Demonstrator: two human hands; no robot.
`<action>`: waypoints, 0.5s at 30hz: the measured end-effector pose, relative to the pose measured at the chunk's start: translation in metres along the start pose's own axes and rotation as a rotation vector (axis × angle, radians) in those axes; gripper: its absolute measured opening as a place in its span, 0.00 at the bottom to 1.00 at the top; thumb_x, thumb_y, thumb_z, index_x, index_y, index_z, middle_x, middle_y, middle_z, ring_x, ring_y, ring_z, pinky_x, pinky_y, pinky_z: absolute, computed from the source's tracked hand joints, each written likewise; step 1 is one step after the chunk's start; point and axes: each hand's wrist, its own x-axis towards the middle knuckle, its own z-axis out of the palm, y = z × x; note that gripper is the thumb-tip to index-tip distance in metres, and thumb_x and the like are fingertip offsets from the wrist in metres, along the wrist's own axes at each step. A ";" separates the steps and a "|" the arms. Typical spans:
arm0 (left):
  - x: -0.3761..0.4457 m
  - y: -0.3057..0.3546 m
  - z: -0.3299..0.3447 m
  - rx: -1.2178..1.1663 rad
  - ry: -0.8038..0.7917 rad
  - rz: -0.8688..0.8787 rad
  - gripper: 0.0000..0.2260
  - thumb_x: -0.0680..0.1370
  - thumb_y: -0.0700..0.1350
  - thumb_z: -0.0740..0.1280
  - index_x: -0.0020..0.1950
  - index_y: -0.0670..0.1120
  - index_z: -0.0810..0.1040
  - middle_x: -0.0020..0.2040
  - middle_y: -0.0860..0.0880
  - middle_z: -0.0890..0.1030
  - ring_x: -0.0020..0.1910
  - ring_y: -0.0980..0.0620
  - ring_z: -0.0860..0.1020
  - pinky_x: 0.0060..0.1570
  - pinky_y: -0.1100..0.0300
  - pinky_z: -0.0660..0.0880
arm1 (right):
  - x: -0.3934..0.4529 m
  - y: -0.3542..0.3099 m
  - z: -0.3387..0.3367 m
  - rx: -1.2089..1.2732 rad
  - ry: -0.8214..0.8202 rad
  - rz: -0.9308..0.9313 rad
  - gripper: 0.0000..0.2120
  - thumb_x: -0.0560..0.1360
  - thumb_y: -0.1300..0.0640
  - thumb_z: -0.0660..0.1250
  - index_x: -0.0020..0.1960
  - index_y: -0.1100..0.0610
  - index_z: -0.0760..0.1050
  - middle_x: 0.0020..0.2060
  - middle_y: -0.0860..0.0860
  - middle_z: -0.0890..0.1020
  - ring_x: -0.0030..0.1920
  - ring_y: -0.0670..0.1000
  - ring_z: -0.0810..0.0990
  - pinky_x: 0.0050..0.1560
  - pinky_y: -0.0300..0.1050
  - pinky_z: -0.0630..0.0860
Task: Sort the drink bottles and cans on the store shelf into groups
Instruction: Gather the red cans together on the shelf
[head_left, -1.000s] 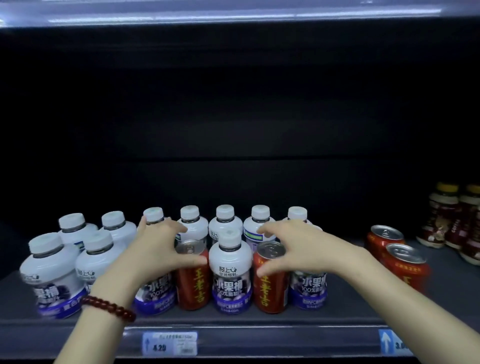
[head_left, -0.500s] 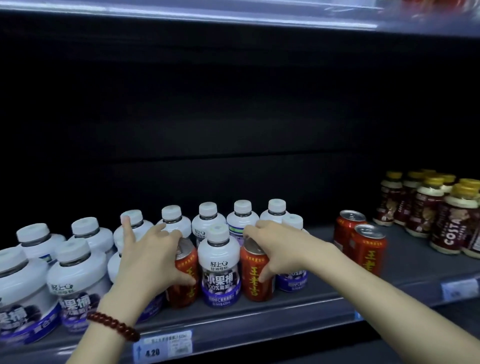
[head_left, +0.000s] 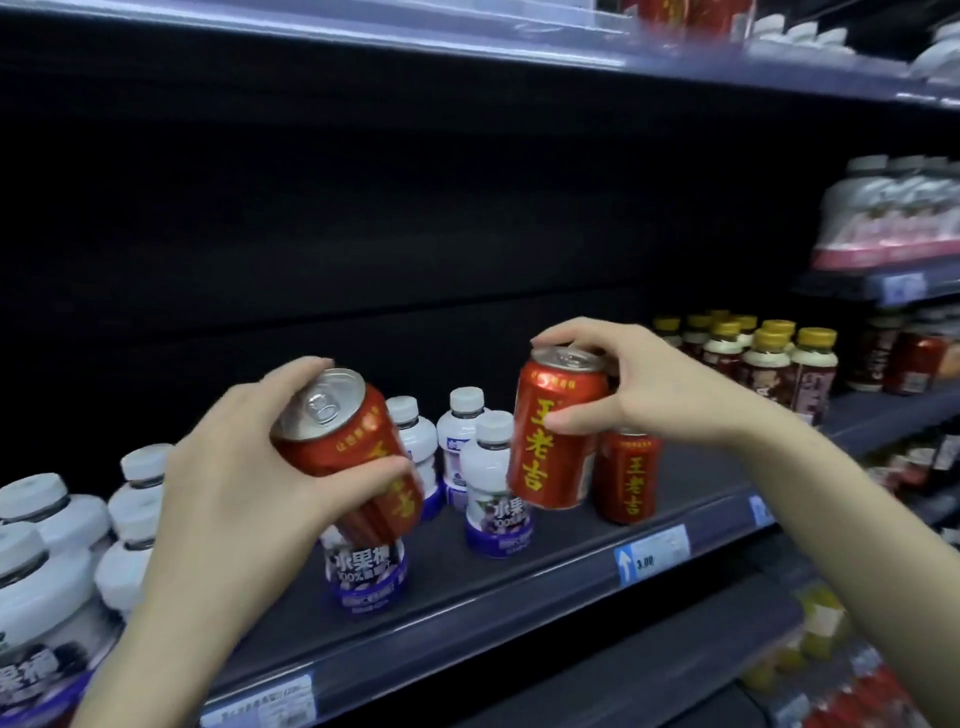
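My left hand (head_left: 228, 499) grips a red can (head_left: 343, 441) with yellow characters, lifted and tilted toward me above a white bottle with a purple label (head_left: 366, 577). A second red can (head_left: 556, 431) is held upright in the air by my right hand (head_left: 644, 389), fingers over its top. Just behind and below it a third red can (head_left: 628, 478) stands on the dark shelf (head_left: 519, 577). Several more white bottles (head_left: 498, 488) stand on the shelf between and left of my hands.
Brown bottles with yellow caps (head_left: 769, 358) are grouped at the right of the same shelf. Price tags (head_left: 652, 553) line the shelf's front edge. Other drinks fill the neighbouring shelves at right and the shelf below.
Both hands have lifted their red cans off the shelf from among the white bottles and carried them rightward. The view has swung to the right.
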 end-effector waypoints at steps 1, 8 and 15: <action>-0.001 0.008 0.009 -0.070 -0.045 -0.005 0.36 0.56 0.53 0.81 0.64 0.58 0.76 0.53 0.57 0.79 0.50 0.60 0.76 0.49 0.66 0.68 | -0.002 0.006 -0.010 0.016 0.031 0.013 0.30 0.65 0.52 0.78 0.64 0.43 0.72 0.57 0.44 0.80 0.54 0.45 0.82 0.55 0.48 0.80; -0.006 0.065 0.119 -0.234 -0.228 0.023 0.39 0.54 0.56 0.80 0.64 0.62 0.73 0.53 0.62 0.78 0.55 0.61 0.77 0.57 0.59 0.76 | -0.010 0.070 -0.086 0.115 0.218 0.070 0.29 0.66 0.57 0.77 0.65 0.45 0.73 0.57 0.49 0.79 0.53 0.48 0.82 0.45 0.36 0.78; -0.002 0.139 0.229 -0.272 -0.378 0.113 0.26 0.55 0.58 0.78 0.50 0.62 0.75 0.47 0.60 0.78 0.50 0.65 0.76 0.45 0.71 0.71 | 0.006 0.158 -0.152 0.092 0.117 0.126 0.29 0.67 0.59 0.77 0.65 0.46 0.72 0.55 0.49 0.80 0.52 0.48 0.82 0.49 0.42 0.79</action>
